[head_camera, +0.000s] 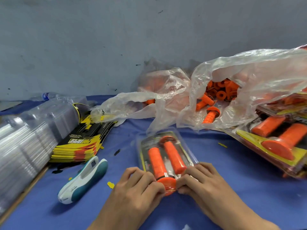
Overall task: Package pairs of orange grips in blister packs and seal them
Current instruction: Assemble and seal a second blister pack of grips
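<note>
Both hands are down at the bottom centre of the frame. The left hand (139,185) and the right hand (199,178) sit close together, fingers curled, and each pinches the near end of the blister pack (144,143) on either side of an orange flange. Inside it lie two orange grips (157,161) side by side on a printed card. This pair looks loaded, and I judge the pack is being pressed closed, with its sealing not yet done.

The blue table cover (232,188) runs across the whole lower frame. At upper right is a big clear plastic bag (249,72), its mouth open, with plenty of loose grips (211,115) spilling toward the middle. So there is a lot left to pack.

Along the left edge a tall stack of empty clear shells (25,138) leans. Supply there is nowhere near used up.

At the right edge is a heap of finished packs (274,146), grips inside, so several pairs appear done.

Left of centre is a thick stack of yellow-and-black cards (79,145), with many more to go.

Just beside the left hand, at lower left, a white-and-teal hand tool (83,178) lies untouched. It may be the sealer, but I cannot tell.

Small yellow scraps (111,185) dot the cover near it.
</note>
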Demonstrator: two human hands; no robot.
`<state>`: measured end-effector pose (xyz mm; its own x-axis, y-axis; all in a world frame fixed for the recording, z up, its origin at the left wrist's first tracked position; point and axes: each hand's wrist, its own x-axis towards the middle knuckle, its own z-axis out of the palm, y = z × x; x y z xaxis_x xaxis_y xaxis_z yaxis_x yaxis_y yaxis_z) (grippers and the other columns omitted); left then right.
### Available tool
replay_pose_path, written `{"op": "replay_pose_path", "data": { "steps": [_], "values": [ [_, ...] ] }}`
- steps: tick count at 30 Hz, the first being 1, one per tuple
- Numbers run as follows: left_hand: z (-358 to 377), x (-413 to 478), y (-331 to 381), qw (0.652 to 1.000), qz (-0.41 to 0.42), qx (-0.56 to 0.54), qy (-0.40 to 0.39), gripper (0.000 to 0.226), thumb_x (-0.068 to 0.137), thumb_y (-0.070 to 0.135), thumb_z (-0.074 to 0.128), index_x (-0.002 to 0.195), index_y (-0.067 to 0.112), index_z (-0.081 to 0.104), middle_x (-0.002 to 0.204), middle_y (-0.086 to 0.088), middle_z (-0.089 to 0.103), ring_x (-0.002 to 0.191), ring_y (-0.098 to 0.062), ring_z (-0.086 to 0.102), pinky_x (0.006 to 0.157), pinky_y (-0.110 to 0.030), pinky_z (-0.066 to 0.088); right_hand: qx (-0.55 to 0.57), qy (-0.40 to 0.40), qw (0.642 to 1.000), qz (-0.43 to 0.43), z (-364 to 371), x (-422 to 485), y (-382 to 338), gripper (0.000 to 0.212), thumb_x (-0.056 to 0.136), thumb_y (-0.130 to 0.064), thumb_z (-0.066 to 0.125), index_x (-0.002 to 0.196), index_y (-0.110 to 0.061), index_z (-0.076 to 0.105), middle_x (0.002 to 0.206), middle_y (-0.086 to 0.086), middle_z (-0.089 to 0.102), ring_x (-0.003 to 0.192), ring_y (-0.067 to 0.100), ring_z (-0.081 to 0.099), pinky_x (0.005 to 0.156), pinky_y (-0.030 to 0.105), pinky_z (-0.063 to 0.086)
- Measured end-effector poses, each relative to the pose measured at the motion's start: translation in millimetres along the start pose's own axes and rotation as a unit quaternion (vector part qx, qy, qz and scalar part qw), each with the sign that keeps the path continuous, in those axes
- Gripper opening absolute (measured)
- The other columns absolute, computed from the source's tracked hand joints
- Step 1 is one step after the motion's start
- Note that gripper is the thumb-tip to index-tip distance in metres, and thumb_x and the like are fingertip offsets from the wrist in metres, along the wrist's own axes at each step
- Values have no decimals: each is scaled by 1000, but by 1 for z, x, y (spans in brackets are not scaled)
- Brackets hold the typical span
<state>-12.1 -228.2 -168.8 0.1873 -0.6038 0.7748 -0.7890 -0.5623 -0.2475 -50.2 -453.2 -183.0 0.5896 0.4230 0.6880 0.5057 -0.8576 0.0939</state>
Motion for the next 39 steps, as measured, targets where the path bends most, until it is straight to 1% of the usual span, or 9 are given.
{"op": "replay_pose_path", "data": {
  "steps": [4, 8, 11, 16, 19, 25, 34, 37, 39],
  "values": [
    [4, -2, 11, 999, -42, 8, -2, 19, 87, 24, 67, 68, 20, 68, 67, 2, 54, 62, -22, 53, 66, -32, 49, -16, -44, 999, 17, 3, 4, 0, 13, 94, -25, 60, 95, -34, 51, 95, -16, 51, 83, 12, 55, 90, 27, 39],
    [9, 0, 11, 993, -111, -36, -31, 20, 90, 36, 59, 80, 23, 70, 77, 6, 57, 75, -16, 53, 73, -29, 42, -10, -59, 998, 32, 3, 14, -15, 5, 92, -31, 61, 94, -32, 57, 93, -14, 54, 82, 13, 56, 84, 29, 43],
    [13, -1, 15, 987, -144, -57, -43, 25, 90, 43, 56, 79, 24, 69, 81, 7, 55, 79, -14, 49, 77, -26, 39, -20, -85, 994, 64, -3, 19, -19, 18, 84, -22, 71, 88, -32, 56, 86, -14, 54, 78, 13, 56, 80, 27, 41],
    [13, 0, 0, 994, -79, -57, -50, 21, 89, 39, 60, 79, 22, 68, 83, 4, 58, 82, -15, 54, 81, -29, 43, -31, -86, 993, 75, -8, 22, -17, 32, 68, -14, 80, 79, -31, 56, 78, -13, 53, 72, 12, 55, 78, 25, 43],
    [11, 1, -2, 994, -67, -72, -49, 20, 89, 33, 63, 75, 19, 64, 83, 6, 59, 81, -16, 57, 83, -29, 44, -32, -78, 993, 79, -8, 19, -16, 32, 69, -11, 79, 80, -30, 55, 78, -13, 53, 72, 12, 57, 83, 25, 44],
    [11, 0, 7, 980, -141, -129, -49, 23, 84, 42, 64, 73, 22, 63, 82, 11, 58, 80, -8, 51, 75, -23, 44, 0, -13, 1000, 15, -3, 15, -19, 17, 88, -14, 59, 86, -31, 62, 88, -15, 59, 76, 10, 56, 79, 25, 46],
    [12, 2, -15, 983, -39, -151, -102, 24, 88, 43, 68, 79, 21, 63, 87, 11, 59, 89, -12, 60, 78, -24, 48, -14, -16, 1000, 13, -2, 19, -16, 25, 80, -5, 48, 79, -28, 57, 81, -13, 50, 73, 11, 49, 84, 23, 43],
    [14, 5, -11, 982, -55, -150, -96, 24, 87, 42, 70, 77, 22, 61, 85, 13, 57, 85, -10, 56, 74, -24, 47, -20, -14, 1000, 21, -3, 18, -11, 29, 77, -2, 46, 80, -29, 56, 85, -15, 51, 75, 9, 48, 90, 24, 42],
    [15, 6, -5, 982, -78, -151, -88, 26, 86, 45, 68, 76, 22, 59, 83, 13, 55, 81, -10, 53, 72, -24, 46, -22, -14, 999, 23, -3, 14, -10, 32, 74, -1, 55, 84, -31, 56, 88, -15, 54, 77, 9, 51, 92, 26, 41]
  ]
}}
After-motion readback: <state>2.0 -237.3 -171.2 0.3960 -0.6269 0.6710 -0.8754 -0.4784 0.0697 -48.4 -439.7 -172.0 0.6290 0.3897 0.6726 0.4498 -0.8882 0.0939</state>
